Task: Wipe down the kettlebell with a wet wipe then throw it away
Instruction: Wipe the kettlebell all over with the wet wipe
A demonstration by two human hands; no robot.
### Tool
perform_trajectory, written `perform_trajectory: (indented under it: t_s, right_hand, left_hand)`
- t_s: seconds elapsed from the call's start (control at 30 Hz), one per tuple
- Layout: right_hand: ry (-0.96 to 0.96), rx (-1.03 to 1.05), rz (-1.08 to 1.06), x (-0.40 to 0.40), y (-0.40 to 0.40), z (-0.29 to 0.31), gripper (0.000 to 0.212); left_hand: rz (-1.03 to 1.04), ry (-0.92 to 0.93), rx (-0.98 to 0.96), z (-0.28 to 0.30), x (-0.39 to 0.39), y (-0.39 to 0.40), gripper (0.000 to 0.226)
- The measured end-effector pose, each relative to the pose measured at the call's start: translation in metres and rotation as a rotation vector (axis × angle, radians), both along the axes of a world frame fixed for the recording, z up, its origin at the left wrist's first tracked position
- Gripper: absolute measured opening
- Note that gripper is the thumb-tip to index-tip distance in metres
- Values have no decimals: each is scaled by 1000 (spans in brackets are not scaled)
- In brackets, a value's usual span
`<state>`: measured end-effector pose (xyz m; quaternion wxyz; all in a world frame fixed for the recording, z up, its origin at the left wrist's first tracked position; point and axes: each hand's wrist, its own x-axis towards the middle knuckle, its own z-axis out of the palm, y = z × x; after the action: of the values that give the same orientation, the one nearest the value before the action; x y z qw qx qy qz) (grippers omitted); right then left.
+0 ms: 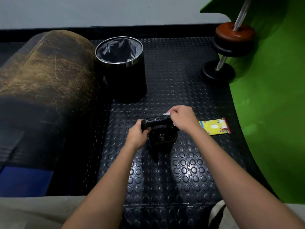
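Kettlebell (162,135) could tip if I scrub hard: my left hand (137,135) grips its handle, my right hand (182,118) pinches the wipe (166,114) just above.

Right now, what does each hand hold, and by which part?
Left hand grips the kettlebell by its handle's left end; right hand pinches a wet wipe against the handle's right end.

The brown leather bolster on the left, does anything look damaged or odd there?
Yes. The brown leather bolster is heavily worn: its rounded top is scuffed to a pale, mottled tan, with a thin light scratch running down it. No tear or spill is visible on it.
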<state>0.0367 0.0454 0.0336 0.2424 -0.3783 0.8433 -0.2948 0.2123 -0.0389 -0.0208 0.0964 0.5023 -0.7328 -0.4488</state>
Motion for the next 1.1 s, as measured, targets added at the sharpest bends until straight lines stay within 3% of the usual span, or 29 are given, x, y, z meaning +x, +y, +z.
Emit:
perform_trajectory:
  t_s: [0.17,0.4,0.53,0.8,0.97,1.1]
  right_hand:
    - [14,128,-44,-22,9,-2,38]
    - [-90,63,-77,-20,8,-3,37]
    - [-50,99,-68,-17,10,-8,44]
    - [-66,8,-154,-16,20,-18,44]
    - [20,-247,-170,19,17,-12,41]
    - [1,-302,-330,17,32,-27,38]
  left_hand:
    - [-18,-4,2,0,1,2,28]
    - [-7,11,10,1,1,2,29]
    - [-3,23,19,2,1,2,29]
    - [-17,1,6,4,1,3,30]
    - [-1,-1,15,7,0,3,31]
    - [-13,2,19,8,1,5,31]
